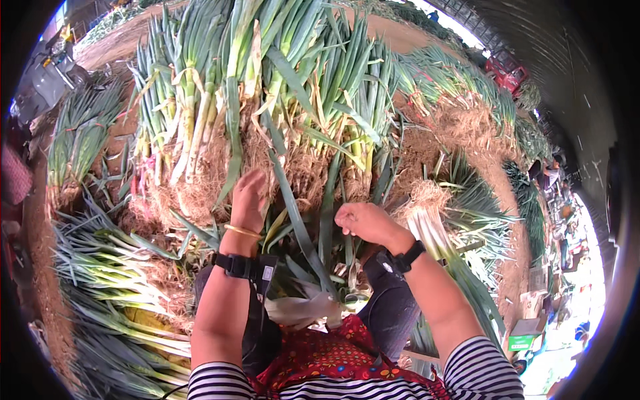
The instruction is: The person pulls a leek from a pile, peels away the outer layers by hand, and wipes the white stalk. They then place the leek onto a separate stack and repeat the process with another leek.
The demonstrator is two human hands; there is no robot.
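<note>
Leeks [193, 113] stand upright, roots [180, 200] down. The left hand [249, 202] is at the roots, its grip hidden; the right hand [365, 222] curls nearby, whether around anything I cannot tell.

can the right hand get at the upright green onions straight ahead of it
Likely yes: the right hand looks empty, the upright green onions stand just past its fingers, and the long leaves hanging nearby don't seem to block it.
</note>
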